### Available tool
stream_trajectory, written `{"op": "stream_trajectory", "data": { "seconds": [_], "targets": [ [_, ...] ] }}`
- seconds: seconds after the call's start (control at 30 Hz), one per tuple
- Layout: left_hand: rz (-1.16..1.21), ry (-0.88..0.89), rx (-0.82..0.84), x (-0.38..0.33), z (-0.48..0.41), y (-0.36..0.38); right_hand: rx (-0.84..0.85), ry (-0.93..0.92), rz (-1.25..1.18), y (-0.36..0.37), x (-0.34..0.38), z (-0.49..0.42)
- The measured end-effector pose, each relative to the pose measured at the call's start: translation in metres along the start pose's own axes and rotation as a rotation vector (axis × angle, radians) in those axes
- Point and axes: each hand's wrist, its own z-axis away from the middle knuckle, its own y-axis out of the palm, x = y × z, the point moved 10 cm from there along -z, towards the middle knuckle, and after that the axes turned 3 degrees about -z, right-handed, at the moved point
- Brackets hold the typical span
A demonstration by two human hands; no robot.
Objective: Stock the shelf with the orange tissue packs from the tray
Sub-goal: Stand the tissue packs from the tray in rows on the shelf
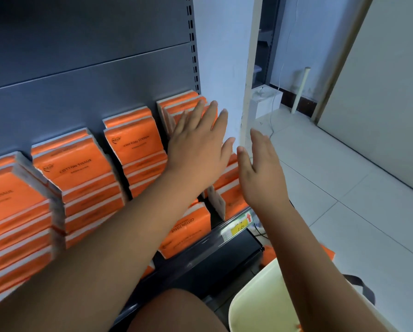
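The left hand [198, 149] is being stretched out flat over the end stack of orange tissue packs [133, 144] at the right end of the shelf [200, 257], fingers straight and spread, nothing being gripped. The right hand [260, 171] is being held open and edge-on just beside that stack, palm turned left. More orange is being glimpsed by the pale tray [256, 307] below the shelf's front edge.

Glossy plastic film wraps the orange tissue packs [138, 144] (print slightly blurred); matt grey metal shelf [104, 75]; smooth pale tray [260, 300].
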Motion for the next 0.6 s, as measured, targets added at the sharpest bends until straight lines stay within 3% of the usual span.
{"op": "stream_trajectory", "data": {
  "seconds": [0.37, 0.6],
  "targets": [
    [0.221, 0.014, 0.081, -0.1, 0.077, -0.011, -0.051, 0.118, 0.132, -0.08, -0.042, 0.096],
    [0.346, 0.059, 0.286, -0.165, 0.139, 0.015, -0.09, 0.215, 0.38, -0.125, -0.076, 0.163]
  ]
}}
